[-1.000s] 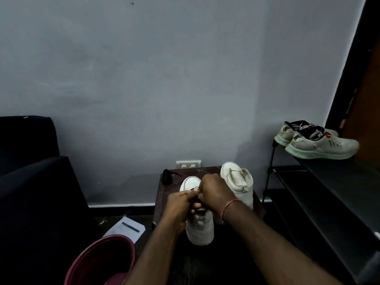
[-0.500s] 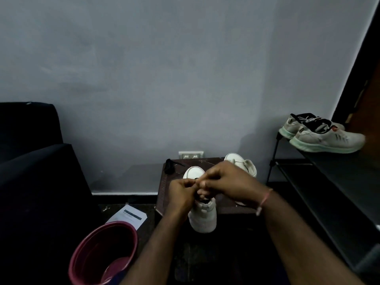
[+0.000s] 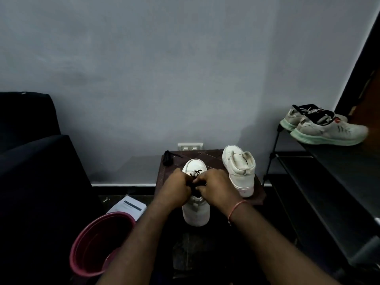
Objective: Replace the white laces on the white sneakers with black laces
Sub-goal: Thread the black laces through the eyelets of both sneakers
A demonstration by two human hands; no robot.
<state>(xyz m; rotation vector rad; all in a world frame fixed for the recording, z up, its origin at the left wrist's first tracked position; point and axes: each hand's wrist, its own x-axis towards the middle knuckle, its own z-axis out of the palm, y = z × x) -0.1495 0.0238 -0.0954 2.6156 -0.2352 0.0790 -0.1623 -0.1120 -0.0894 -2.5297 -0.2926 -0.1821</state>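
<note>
A white sneaker stands toe-away on a small dark table, with a black lace threaded through its front eyelets. My left hand and my right hand meet over the sneaker's throat, fingers curled and pinching the black lace between them. A second white sneaker stands to the right on the same table, with no lace visible in it. A small bundle of black lace lies at the table's back left corner.
A red plastic tub sits on the floor at lower left beside a white paper. A dark sofa fills the left. A black shoe rack on the right carries a pair of grey-green running shoes. A wall socket sits behind the table.
My right hand has drawn back from over the second sneaker, which now shows fully. Both hands have closed together lower on the near sneaker's lacing. The view has shifted slightly.
</note>
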